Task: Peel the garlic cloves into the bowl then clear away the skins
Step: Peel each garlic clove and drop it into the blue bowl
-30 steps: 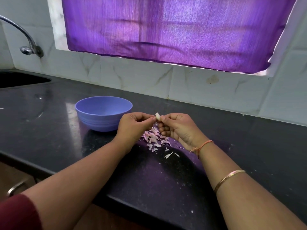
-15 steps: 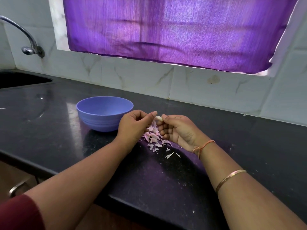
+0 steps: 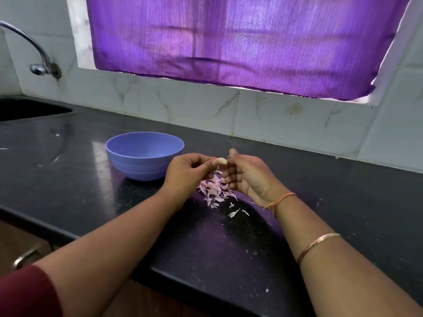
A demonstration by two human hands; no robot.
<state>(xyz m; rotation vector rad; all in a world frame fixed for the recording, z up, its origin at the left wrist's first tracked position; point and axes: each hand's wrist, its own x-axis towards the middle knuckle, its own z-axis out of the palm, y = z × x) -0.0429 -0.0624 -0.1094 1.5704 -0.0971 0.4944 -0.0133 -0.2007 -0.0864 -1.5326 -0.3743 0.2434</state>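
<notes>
Garlic clove [image 3: 222, 160], pale, was pinched in the fingertips of the left hand [image 3: 185, 177] above a heap of pink skins [image 3: 214, 191] on the black counter [image 3: 80, 191]. The right hand [image 3: 249, 177], fingers curled and thumb raised, met its other end, grip unclear. A blue bowl [image 3: 137, 165] stood just left.

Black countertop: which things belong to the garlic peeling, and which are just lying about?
In the job: small white garlic clove pinched between left hand and right hand, round blue plastic bowl, pinkish papery skins.
Just there: curved metal tap, dark sink, purple curtain.
</notes>
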